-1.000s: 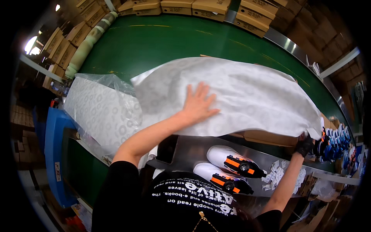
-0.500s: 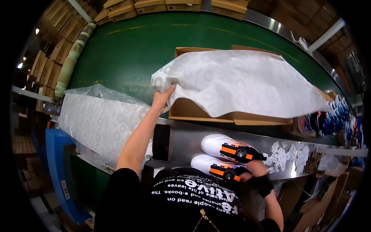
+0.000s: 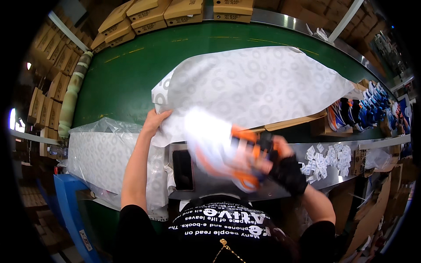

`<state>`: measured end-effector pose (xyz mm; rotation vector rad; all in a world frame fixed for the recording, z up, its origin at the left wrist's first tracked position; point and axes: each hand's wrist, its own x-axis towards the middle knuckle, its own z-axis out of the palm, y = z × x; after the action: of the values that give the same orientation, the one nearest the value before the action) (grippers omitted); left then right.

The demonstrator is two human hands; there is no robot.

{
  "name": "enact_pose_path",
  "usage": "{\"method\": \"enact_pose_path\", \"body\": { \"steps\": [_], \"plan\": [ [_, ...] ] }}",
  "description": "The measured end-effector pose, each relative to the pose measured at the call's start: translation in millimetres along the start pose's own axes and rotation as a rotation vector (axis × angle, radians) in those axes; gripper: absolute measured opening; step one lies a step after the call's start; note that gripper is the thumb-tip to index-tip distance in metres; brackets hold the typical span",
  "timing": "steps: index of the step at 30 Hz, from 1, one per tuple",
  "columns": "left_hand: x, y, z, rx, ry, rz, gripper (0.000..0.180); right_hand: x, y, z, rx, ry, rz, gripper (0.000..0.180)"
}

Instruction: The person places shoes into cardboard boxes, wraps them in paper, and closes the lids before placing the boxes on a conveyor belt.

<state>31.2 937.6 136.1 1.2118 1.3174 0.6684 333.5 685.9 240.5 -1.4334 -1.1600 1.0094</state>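
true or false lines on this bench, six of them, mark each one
1. The left hand holds the patterned tissue paper by its edge. True.
2. The right hand holds white-and-orange shoes. True.
3. The right hand is ungloved. False: it wears a black fingerless glove.
4. The black phone lies on the green surface. False: it lies on the metal ledge.
5. Small white labels lie piled right of the glove. True.
6. The far shoeboxes are blue. False: they are brown.

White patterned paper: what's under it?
A strip of brown cardboard shows along the near edge of the white patterned paper. Everything else beneath is covered, so I can't tell what, if anything, the cardboard holds.
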Motion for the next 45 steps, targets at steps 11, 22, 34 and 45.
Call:
{"method": "enact_pose_path", "body": {
  "steps": [11, 22, 34, 45],
  "plan": [
    [-21.3, 94.4, -2.2, -0.371, -0.201, -0.021, 0.045, 185.7, 103.0, 100.3, 0.039, 0.186, 0.272, 0.04],
    [3.6, 12.5, 126.1, 0.941, -0.001, 0.952, 0.05, 138.6, 104.2, -13.6, 0.591, 0.406, 0.254, 0.047],
    [-27.8, 25.8, 125.6, 1.165, -0.199, 0.701, 0.069, -74.3, 102.5, -64.0, -1.229, -0.115, -0.262, 0.026],
    [-137.2, 39.4, 126.6, 0.478, -0.232, 0.624, 0.072, 22.5, -38.6, -3.3, -0.96, -0.036, -0.935, 0.016]
  ]
}}
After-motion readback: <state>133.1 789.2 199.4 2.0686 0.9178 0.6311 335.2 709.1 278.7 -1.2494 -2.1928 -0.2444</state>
